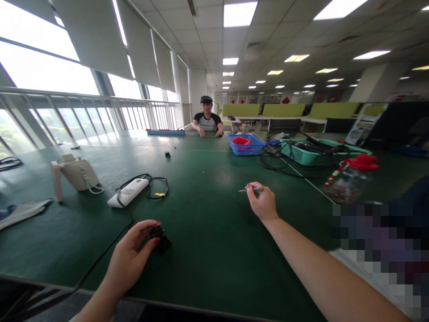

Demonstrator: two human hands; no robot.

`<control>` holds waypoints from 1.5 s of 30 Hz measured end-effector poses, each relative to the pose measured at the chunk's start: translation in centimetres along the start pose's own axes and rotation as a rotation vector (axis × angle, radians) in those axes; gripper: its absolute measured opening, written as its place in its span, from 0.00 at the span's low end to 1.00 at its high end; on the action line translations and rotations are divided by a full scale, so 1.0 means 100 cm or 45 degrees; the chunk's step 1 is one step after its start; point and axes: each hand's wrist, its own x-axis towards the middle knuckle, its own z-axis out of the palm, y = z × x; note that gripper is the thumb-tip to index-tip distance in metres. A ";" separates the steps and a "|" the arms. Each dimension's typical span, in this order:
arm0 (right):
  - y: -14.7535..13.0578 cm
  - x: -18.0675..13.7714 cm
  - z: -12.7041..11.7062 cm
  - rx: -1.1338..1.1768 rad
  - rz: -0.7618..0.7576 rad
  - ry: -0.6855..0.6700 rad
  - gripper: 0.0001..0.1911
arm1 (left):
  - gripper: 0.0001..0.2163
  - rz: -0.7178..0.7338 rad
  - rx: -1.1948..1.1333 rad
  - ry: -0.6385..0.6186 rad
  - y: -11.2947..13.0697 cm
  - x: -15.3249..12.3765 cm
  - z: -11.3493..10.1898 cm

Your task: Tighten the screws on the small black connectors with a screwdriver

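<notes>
Near the table's front edge, my left hand [136, 250] has thumb and fingers closed around a small black block-like part [163, 245]. The fingers cover some of it, so its exact kind is unclear. Out over the middle of the green table [204, 214], my right hand [263, 201] pinches a slim small screwdriver [256, 189]. Its thin pale tip points left, and the tool lies roughly level, apart from the black part. Another small black piece [167, 154] lies farther off on the table.
A white power bank-like box [129, 193] with a black cable lies left, beside a beige bottle [78, 172]. Rightward stand a blue basket [248, 150], a green basket [301, 156] full of cables, and a red-lidded jar [350, 181]. A person [208, 120] sits opposite.
</notes>
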 end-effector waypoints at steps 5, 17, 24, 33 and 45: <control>0.001 -0.001 0.001 0.014 0.007 -0.017 0.17 | 0.16 0.001 0.086 0.011 0.009 0.003 -0.001; -0.001 0.000 -0.001 -0.001 0.002 0.001 0.16 | 0.14 0.062 0.240 -0.100 0.004 0.004 -0.006; -0.001 0.000 0.000 0.010 0.003 -0.014 0.16 | 0.12 0.130 0.367 -0.267 0.004 0.005 -0.007; -0.007 0.000 -0.001 0.004 -0.023 -0.024 0.15 | 0.11 0.179 0.426 -0.219 0.002 0.003 -0.007; -0.006 0.000 -0.001 0.018 -0.047 0.001 0.13 | 0.11 0.239 0.503 -0.299 0.004 0.004 -0.012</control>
